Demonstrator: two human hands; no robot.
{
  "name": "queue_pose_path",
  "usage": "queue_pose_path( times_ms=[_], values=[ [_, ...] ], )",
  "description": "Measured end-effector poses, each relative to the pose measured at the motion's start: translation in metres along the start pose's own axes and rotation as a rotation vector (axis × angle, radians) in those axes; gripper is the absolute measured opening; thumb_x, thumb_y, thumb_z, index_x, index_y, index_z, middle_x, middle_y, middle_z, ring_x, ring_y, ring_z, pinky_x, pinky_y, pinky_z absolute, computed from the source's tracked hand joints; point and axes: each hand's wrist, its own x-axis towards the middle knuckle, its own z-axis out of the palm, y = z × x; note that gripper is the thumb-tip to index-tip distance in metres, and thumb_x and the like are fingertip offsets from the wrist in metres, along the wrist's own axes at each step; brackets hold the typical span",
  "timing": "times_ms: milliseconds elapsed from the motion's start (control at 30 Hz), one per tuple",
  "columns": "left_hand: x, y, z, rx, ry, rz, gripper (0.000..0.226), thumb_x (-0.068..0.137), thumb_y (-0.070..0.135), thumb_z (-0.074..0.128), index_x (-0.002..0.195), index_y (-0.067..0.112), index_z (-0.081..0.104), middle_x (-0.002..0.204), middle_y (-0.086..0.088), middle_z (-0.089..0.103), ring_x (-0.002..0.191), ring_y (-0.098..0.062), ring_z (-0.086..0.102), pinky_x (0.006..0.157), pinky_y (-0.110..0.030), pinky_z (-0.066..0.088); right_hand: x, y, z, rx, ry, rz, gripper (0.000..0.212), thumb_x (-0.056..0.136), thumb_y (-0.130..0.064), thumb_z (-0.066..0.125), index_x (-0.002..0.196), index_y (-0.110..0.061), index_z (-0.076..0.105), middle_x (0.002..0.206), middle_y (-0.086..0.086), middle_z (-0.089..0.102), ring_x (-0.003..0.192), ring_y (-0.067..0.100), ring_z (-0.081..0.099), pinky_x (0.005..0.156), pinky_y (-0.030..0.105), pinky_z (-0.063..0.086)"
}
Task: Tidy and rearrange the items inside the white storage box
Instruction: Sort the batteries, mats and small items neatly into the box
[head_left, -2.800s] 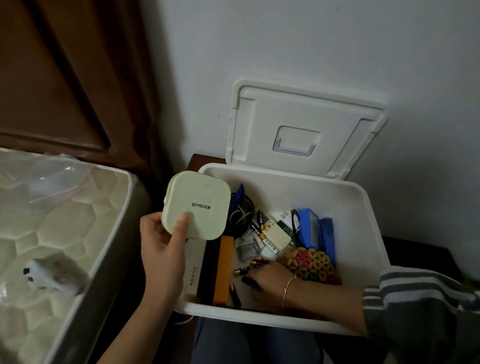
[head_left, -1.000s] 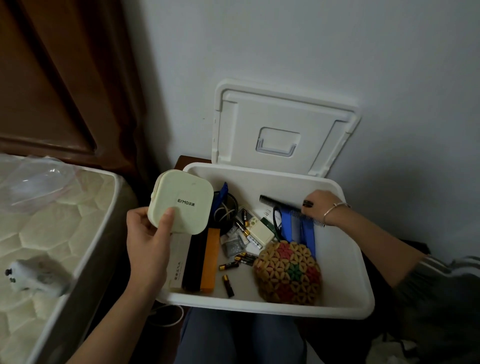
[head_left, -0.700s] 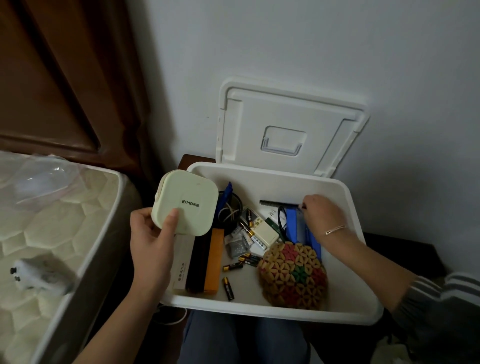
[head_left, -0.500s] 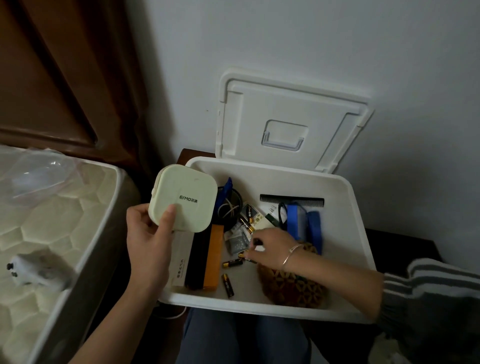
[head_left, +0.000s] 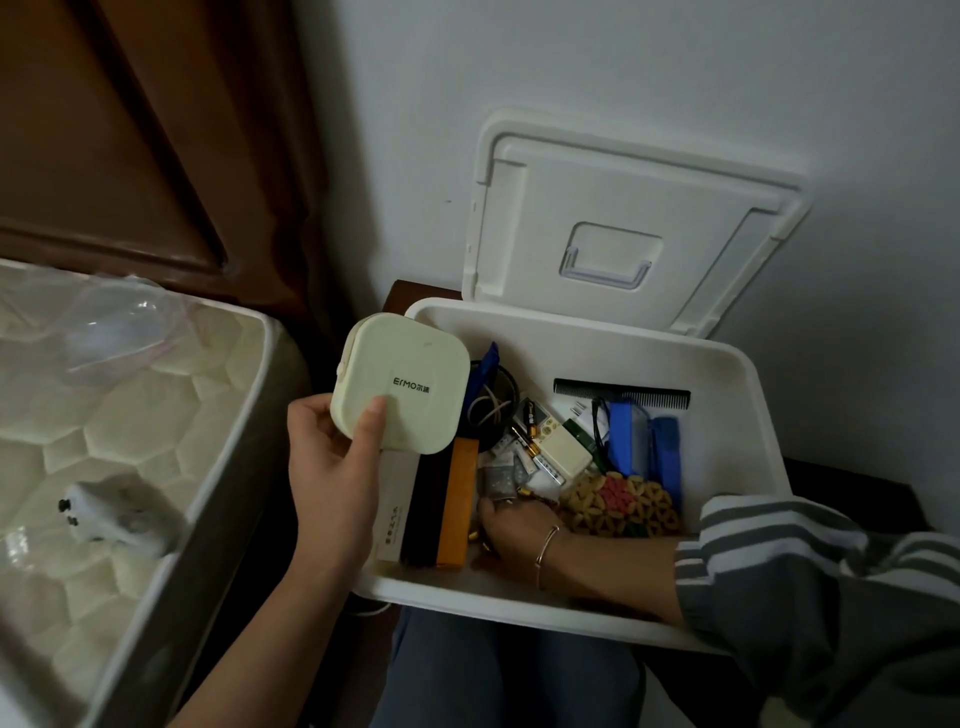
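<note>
While left hand grips pale case, right hand inside white box, its grasp unclear, mattress beside, wall behind

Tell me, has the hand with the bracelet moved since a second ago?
Yes. The right hand left the black comb by the far wall of the white box and came toward its near rim.

Single head-worn wide-angle view, looking forward and steeply down from above the lap. Close over the open box, set centre-right; lid and wall beyond, bed along the left.
</note>
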Motion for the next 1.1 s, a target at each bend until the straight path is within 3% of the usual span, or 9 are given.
queue_pose_path(
  times_ms=[100,267,433,500,567,667,767,867,1100],
  values=[
    [0.001,-0.003,0.000,-0.005,0.008,-0.006,0.029,0.074,0.061,0.064,0.093,0.044,0.049,0.101,0.015,0.064,0.095,-0.005,0.066,0.072,-0.030,0.055,-0.004,0.002,0.001,0.062,-0.011,-0.001,0.044,0.088,-0.035,0.060,0.117,-0.006,0.046,0.114,0.020,0.058,0.101,0.036,0.058,0.076,0.038,0.045],
    [0.000,-0.004,-0.001,0.000,0.010,-0.001,0.028,0.075,0.060,0.063,0.094,0.045,0.049,0.100,0.017,0.063,0.094,-0.002,0.065,0.069,-0.026,0.054,-0.001,0.001,0.005,-0.050,-0.055,-0.051,0.033,0.095,-0.026,0.044,0.118,-0.003,0.047,0.100,0.024,0.064,0.088,0.039,0.062,0.066,0.036,0.037],
    [0.002,-0.003,0.000,-0.015,0.006,-0.012,0.028,0.074,0.061,0.063,0.093,0.045,0.049,0.101,0.014,0.063,0.095,-0.003,0.065,0.072,-0.027,0.055,-0.004,0.004,-0.013,0.015,-0.128,-0.048,0.028,0.090,-0.023,0.051,0.110,-0.004,0.054,0.100,0.020,0.063,0.089,0.034,0.062,0.070,0.033,0.044],
    [0.002,-0.004,-0.001,-0.014,0.000,-0.014,0.028,0.074,0.061,0.063,0.093,0.045,0.049,0.102,0.014,0.064,0.096,-0.005,0.065,0.073,-0.029,0.055,-0.012,0.008,-0.025,0.241,-0.161,0.001,0.015,0.088,-0.028,0.056,0.088,-0.013,0.058,0.085,0.007,0.061,0.078,0.023,0.058,0.067,0.028,0.044],
    [0.003,-0.005,-0.001,-0.014,-0.002,-0.013,0.028,0.075,0.060,0.063,0.093,0.044,0.049,0.103,0.013,0.064,0.096,-0.005,0.065,0.074,-0.030,0.056,-0.022,0.016,-0.039,0.660,-0.210,0.163,0.018,0.087,-0.030,0.059,0.073,-0.020,0.053,0.071,-0.003,0.054,0.066,0.012,0.052,0.059,0.022,0.042],
    [0.003,-0.005,-0.001,-0.012,-0.001,-0.009,0.029,0.076,0.061,0.063,0.094,0.044,0.049,0.102,0.014,0.064,0.095,-0.004,0.065,0.071,-0.029,0.056,-0.037,0.033,-0.059,1.511,-0.367,0.349,0.018,0.082,-0.025,0.069,0.091,-0.013,0.059,0.083,0.003,0.066,0.076,0.016,0.064,0.064,0.025,0.055],
    [0.002,-0.004,-0.001,-0.014,-0.002,-0.007,0.028,0.076,0.060,0.063,0.094,0.044,0.049,0.100,0.020,0.064,0.094,-0.001,0.065,0.070,-0.027,0.055,-0.045,0.047,-0.067,1.995,-0.381,0.268,0.025,0.076,-0.023,0.074,0.088,-0.007,0.059,0.081,0.009,0.066,0.074,0.021,0.065,0.069,0.030,0.058],
    [0.002,-0.003,-0.001,-0.022,-0.005,-0.007,0.026,0.078,0.057,0.063,0.094,0.043,0.049,0.099,0.023,0.064,0.094,0.000,0.065,0.070,-0.027,0.055,-0.044,0.052,-0.066,2.204,-0.295,0.214,0.032,0.068,-0.028,0.083,0.078,-0.006,0.062,0.076,0.010,0.063,0.069,0.021,0.065,0.064,0.032,0.060],
    [0.002,-0.004,-0.001,-0.033,-0.002,-0.010,0.027,0.074,0.062,0.064,0.091,0.048,0.049,0.101,0.014,0.065,0.095,-0.004,0.066,0.071,-0.027,0.055,-0.038,0.060,-0.060,2.286,-0.078,0.301,0.042,0.070,-0.048,0.076,0.066,-0.009,0.062,0.065,0.006,0.058,0.060,0.017,0.061,0.057,0.030,0.058]
  ],
)
